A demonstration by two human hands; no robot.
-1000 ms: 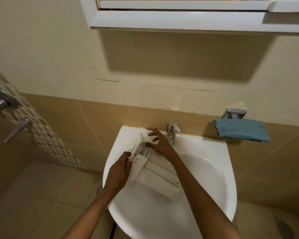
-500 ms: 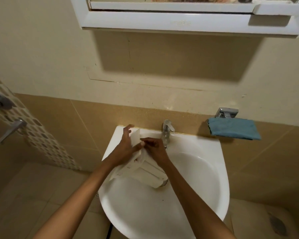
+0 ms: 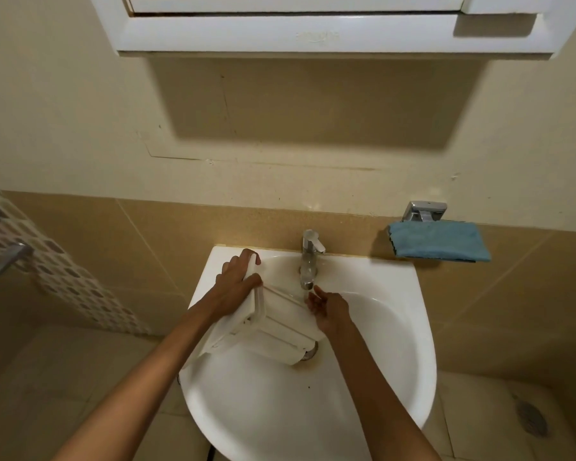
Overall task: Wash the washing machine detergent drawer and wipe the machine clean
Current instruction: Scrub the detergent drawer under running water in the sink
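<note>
White detergent drawer in left hand grip, across sink.

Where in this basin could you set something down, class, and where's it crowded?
Free: white ceramic basin bowl between white plastic detergent drawer and front rim, and beyond the right hand. Crowded: under the chrome tap, where the left hand grips the drawer.

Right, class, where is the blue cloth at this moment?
In the head view, the blue cloth lies on a chrome wall holder at the right, beyond the sink, right of the tap.
</note>
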